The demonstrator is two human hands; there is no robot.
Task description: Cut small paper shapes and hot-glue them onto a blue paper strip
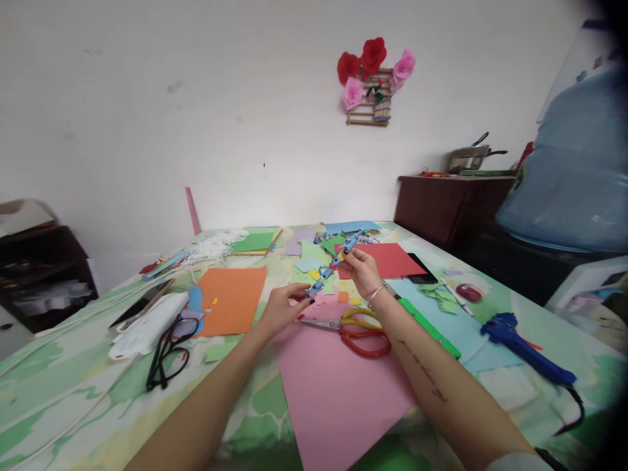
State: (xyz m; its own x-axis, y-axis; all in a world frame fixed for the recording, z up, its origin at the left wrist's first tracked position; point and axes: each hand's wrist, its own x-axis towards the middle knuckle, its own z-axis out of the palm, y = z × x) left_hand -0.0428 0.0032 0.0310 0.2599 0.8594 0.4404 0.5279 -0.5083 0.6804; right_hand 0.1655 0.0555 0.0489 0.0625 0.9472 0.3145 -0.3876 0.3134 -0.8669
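Note:
Between my two hands a narrow blue paper strip (325, 273) with small coloured pieces on it is held up at a slant. Its lower end is pinched by the fingertips of my left hand (284, 307). Higher up and to the right, my right hand (362, 269) grips the other end between thumb and fingers. Below the hands, scissors (366, 333) with red and yellow handles lie on a pink paper sheet (338, 392). Small paper scraps (343, 297) are scattered just beyond the scissors.
Left are an orange sheet (235, 301), black-framed glasses (169, 356), a white power strip (147, 324) and a phone (142, 304). A blue glue gun (530, 347), green cutter (429, 327) and red sheet (392, 260) lie right. White string (216, 247) sits at the back left.

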